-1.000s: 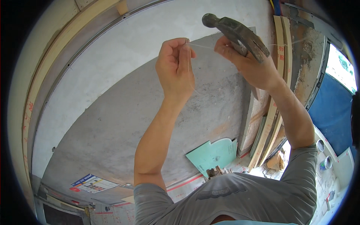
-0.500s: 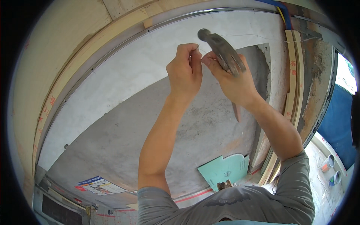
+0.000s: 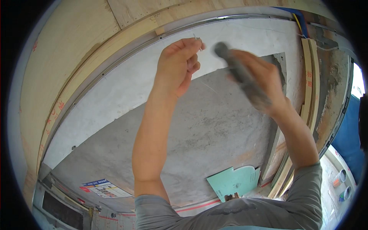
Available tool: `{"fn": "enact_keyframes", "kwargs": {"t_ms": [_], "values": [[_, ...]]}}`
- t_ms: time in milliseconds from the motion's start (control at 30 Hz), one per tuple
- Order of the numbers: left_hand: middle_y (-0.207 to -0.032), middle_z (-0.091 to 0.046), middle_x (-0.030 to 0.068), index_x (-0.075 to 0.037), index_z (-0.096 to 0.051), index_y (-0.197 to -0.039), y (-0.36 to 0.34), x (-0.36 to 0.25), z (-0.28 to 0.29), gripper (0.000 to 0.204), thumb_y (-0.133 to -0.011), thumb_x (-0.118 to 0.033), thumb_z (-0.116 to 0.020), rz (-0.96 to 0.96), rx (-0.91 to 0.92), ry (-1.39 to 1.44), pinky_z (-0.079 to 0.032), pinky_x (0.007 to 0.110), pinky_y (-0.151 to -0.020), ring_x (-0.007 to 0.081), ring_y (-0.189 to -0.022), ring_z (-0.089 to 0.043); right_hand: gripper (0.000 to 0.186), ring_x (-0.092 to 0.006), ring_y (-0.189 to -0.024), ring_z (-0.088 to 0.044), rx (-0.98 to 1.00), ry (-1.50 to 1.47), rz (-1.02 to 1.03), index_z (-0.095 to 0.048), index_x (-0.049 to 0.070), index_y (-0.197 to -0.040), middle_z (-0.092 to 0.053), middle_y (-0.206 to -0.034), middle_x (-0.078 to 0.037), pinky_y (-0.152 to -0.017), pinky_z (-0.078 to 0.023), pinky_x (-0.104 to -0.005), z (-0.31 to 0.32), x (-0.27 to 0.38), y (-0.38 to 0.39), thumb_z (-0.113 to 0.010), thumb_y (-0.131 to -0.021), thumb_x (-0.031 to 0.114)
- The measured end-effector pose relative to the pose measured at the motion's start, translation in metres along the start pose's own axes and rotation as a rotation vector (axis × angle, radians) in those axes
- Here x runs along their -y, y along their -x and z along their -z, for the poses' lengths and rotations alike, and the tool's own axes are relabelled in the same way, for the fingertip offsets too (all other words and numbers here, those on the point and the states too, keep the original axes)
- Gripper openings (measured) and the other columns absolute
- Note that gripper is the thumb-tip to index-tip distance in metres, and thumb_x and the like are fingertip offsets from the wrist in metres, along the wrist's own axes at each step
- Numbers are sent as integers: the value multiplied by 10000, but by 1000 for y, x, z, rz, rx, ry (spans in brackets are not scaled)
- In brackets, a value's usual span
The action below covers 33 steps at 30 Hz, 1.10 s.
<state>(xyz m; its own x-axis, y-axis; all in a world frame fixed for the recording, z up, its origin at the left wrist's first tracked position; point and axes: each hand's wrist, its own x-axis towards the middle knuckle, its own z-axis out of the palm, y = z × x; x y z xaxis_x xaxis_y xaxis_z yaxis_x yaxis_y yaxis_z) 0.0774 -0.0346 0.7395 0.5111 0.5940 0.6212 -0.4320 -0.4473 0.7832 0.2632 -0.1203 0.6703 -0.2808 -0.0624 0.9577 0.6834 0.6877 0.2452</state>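
Note:
My left hand (image 3: 178,63) is raised before the white band of the wall, thumb and forefinger closed on a thin, shiny nail (image 3: 194,36). Only the ends of the nail show past the fingertips. To its right, my right hand (image 3: 260,76) grips a hammer (image 3: 245,80), smeared by motion. The hammer's round striking face points up and left, toward the left hand but apart from it. Its handle is hidden behind the hand and blur.
A white band (image 3: 96,111) borders the grey wall (image 3: 184,134). Wooden strips (image 3: 311,76) stand at the right; plywood (image 3: 76,38) curves overhead. Below are a green board (image 3: 234,182) and a printed sheet (image 3: 107,188). Cans (image 3: 339,178) stand at lower right.
My hands have moved apart: the left slightly left and up, the right to the right and down with the hammer. Before, their fingertips nearly met. The view has shifted a little.

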Motion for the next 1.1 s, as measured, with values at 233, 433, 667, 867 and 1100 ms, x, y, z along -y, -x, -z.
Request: {"fn": "enact_keyframes", "kwargs": {"t_ms": [233, 433, 667, 867, 1100], "values": [[-845, -575, 53, -2, -590, -894, -19, -32, -2, 86, -924, -83, -590, -8, -7, -9, -292, 228, -533, 49, -533, -303, 275, -152, -700, -603, -174, -74, -187, -619, -6, -1163, -685, -968, -125, -609, -500, -290, 37, -19, 73, -619, -904, 84], [-801, -574, 43, -14, -603, -877, -28, -38, -4, 46, -879, -57, -619, -45, -13, -19, -291, 236, -515, 53, -529, -332, 280, -152, -583, -606, 8, -9, -268, -629, -3, -1111, -666, -791, -124, -548, -487, -266, 53, -34, 82, -695, -840, -5], [-789, -558, 42, -20, -588, -884, -22, -39, -4, 28, -889, -46, -599, -37, 10, -48, -298, 224, -503, 43, -510, -326, 161, -174, -456, -481, 194, -123, -495, -647, 7, -1050, -504, -586, -86, -499, -416, -309, 53, -34, 62, -646, -906, 80], [-771, -578, 15, -18, -645, -919, -21, -40, -4, 61, -884, -66, -629, -12, -10, -51, -305, 228, -505, 39, -505, -350, 339, -278, -592, -562, 172, -51, -388, -560, 17, -1190, -566, -696, -153, -595, -467, -359, 43, -31, 17, -650, -893, 153], [-785, -553, 23, 15, -614, -970, -24, -36, -6, 94, -899, -46, -610, -8, -17, -15, -297, 218, -507, 39, -516, -337, 468, -420, -744, -627, 319, -180, -416, -462, 58, -1286, -627, -832, -203, -662, -501, -425, 8, -47, 77, -668, -900, 225]]}}
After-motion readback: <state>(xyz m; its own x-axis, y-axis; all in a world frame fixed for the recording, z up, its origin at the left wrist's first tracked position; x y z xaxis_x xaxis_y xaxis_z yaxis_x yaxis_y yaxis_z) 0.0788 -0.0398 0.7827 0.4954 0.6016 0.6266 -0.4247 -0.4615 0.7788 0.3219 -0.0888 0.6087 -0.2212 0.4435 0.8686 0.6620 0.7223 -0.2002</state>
